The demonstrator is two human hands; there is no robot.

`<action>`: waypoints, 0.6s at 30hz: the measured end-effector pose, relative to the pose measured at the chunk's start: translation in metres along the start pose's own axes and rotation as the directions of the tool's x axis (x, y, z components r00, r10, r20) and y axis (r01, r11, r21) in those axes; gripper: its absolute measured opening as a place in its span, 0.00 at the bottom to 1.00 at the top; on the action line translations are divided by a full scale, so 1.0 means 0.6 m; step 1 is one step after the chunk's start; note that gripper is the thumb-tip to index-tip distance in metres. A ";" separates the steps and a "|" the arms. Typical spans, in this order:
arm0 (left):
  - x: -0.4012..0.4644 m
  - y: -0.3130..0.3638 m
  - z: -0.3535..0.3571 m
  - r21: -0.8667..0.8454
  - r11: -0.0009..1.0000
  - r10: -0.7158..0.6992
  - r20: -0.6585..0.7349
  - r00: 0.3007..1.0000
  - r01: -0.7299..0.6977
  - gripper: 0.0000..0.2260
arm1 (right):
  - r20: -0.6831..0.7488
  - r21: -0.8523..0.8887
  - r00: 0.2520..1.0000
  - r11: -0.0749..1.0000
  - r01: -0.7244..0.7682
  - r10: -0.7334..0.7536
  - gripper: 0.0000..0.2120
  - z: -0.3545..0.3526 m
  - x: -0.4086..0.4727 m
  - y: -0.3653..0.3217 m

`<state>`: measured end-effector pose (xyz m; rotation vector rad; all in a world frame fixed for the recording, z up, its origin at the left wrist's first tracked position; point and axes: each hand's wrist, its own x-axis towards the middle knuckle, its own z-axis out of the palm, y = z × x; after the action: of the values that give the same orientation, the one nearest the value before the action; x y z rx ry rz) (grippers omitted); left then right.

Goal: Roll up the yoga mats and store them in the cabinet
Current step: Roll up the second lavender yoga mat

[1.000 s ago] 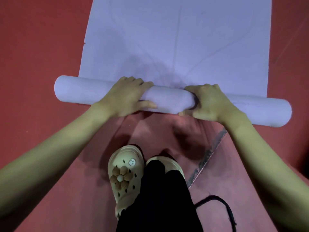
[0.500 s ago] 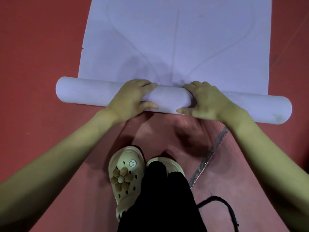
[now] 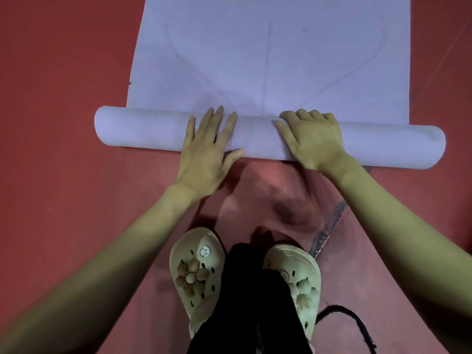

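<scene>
A pale purple yoga mat (image 3: 268, 54) lies flat on the red floor and stretches away from me. Its near end is wound into a roll (image 3: 143, 129) that runs from left to right. My left hand (image 3: 207, 149) lies flat on the roll with straight, spread fingers and the thumb at the roll's near side. To its right, my right hand (image 3: 311, 139) presses on top of the roll with its fingers bent over the far side.
Red floor (image 3: 63, 72) surrounds the mat on both sides. A pinkish mat (image 3: 255, 190) lies under my feet, which wear beige clogs (image 3: 196, 274). A dark strip (image 3: 329, 228) and a black cord (image 3: 357, 325) lie at the lower right.
The roll has moved forward over the flat mat. My left hand has gone from curled round the roll to flat with straight fingers. My right hand has shifted onto the top.
</scene>
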<state>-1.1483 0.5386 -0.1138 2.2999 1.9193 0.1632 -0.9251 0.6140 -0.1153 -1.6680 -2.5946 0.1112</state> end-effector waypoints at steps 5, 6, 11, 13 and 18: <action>0.036 -0.008 0.006 0.028 0.999 -0.036 0.026 0.999 0.035 0.26 | -0.102 0.000 0.995 1.000 -0.001 0.001 0.27 0.010 -0.006 0.003; 0.047 -0.010 0.005 0.029 0.999 -0.035 0.031 0.999 0.034 0.26 | -0.112 0.019 0.994 1.000 -0.013 0.015 0.27 0.010 -0.014 0.003; 0.114 -0.024 -0.021 0.021 0.994 -0.111 0.149 0.983 0.109 0.25 | -0.170 -0.016 0.985 1.000 -0.006 0.003 0.27 0.013 -0.035 0.025; 0.119 -0.018 -0.025 0.035 0.993 -0.121 0.156 0.980 0.117 0.26 | -0.149 -0.017 0.989 1.000 -0.015 0.012 0.28 0.013 -0.014 0.032; 0.086 0.014 0.000 0.047 0.995 -0.084 0.046 0.995 0.082 0.30 | -0.080 0.025 0.996 0.999 -0.032 0.034 0.31 0.000 0.031 0.046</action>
<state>-1.1312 0.5876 -0.1126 2.2255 2.0111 0.0556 -0.9078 0.6425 -0.1178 -1.6714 -2.4986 0.0740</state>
